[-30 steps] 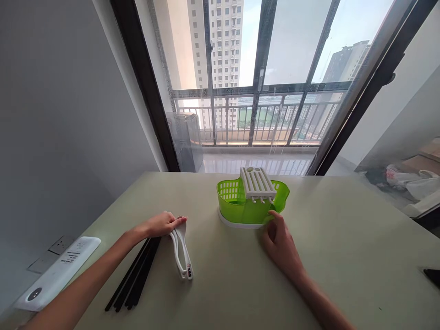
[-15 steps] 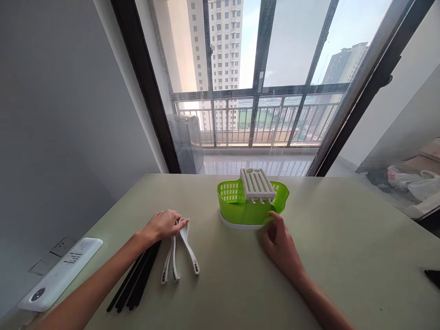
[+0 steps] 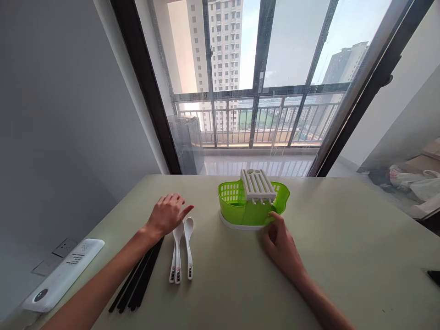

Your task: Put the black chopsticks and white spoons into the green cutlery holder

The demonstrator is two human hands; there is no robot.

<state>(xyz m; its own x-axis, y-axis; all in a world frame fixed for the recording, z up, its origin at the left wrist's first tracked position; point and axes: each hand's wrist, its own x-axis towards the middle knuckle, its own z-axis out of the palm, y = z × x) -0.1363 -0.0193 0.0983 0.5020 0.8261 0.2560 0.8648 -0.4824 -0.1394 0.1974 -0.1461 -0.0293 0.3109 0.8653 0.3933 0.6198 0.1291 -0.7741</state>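
My left hand (image 3: 168, 213) hovers palm down, fingers and thumb apart, over the heads of three white spoons (image 3: 189, 250). The spoons lie side by side on the table, handles toward me; the hand partly covers the heads of two. Just left of them lie several black chopsticks (image 3: 144, 279), their far ends hidden under my left hand and wrist. A green cutlery basket (image 3: 245, 213) with a white base and a white slotted rack (image 3: 258, 184) stands further back. My right hand (image 3: 280, 240) is curled at its lower right front, index finger and thumb on its edge.
A long white case (image 3: 65, 275) with printed labels and a dark oval lies at the table's left edge, near a wall socket (image 3: 63, 247). A dark object (image 3: 433, 277) sits at the right edge. Beyond the pale green table (image 3: 343, 229) is a large window.
My left hand has let go of the spoons and lifted, its fingers spreading. The spoons now lie straighter and closer together. My right hand stays at the basket.
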